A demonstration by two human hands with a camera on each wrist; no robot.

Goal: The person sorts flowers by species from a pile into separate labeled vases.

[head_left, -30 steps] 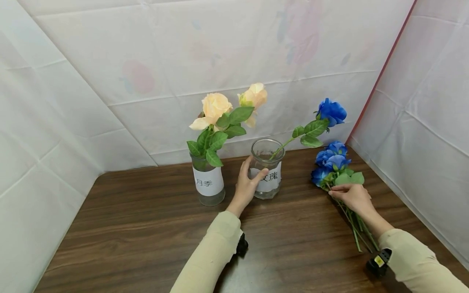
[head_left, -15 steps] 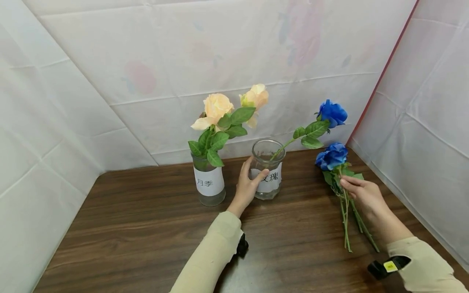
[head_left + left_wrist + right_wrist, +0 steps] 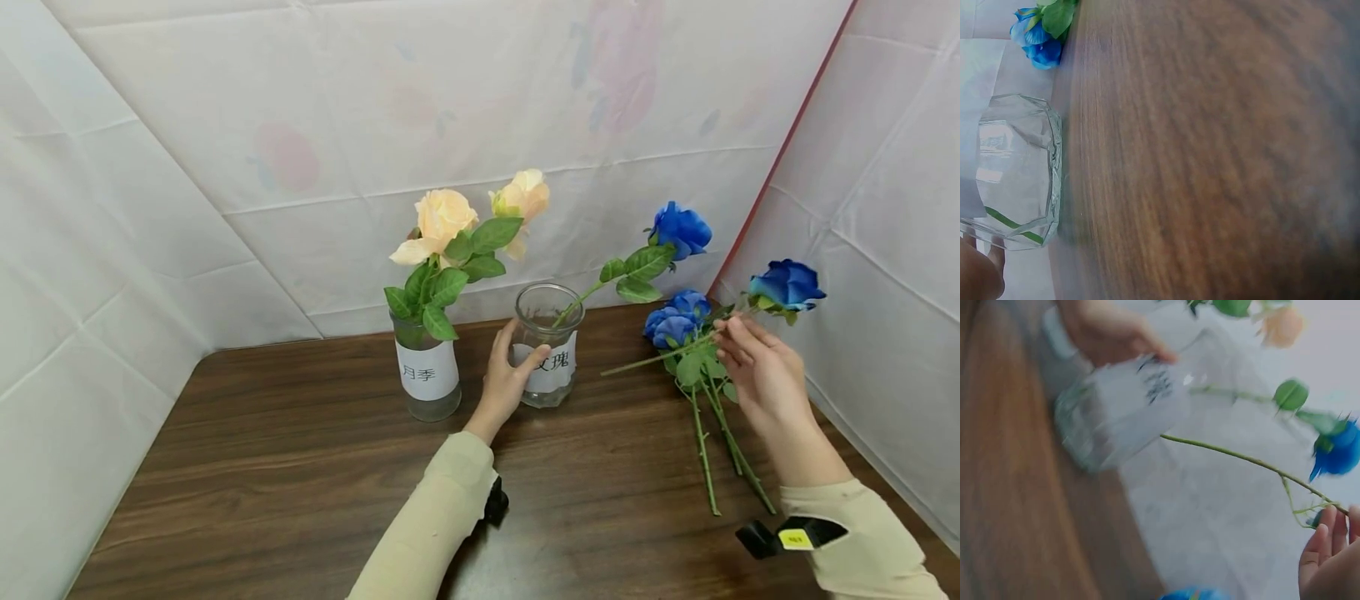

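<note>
Pinching now: R hand has a single bright-blue rose by its long, thin green stem, grip narrow just below the bloom, up off the counter. Landmark = wide-mouthed clear glass jar w/ a white paper label. Held rose is right of the jar, bloom on the far end, stem tip pointing back at the jar, near it but apart in the head view. L hand is spread wide round the jar's left side, thumb over the label, jar upright on the dark brown wood-grain counter. In the jar: a second blue rose w/ green leaves, leaning hard right over the rim. Right of the jar, loose blue roses lie on the counter, stems twd the near edge. Left of the jar, nearby: slim clear glass vase, also labelled, w/ peach roses in it. Behind the jar, pale printed cloth.
</note>
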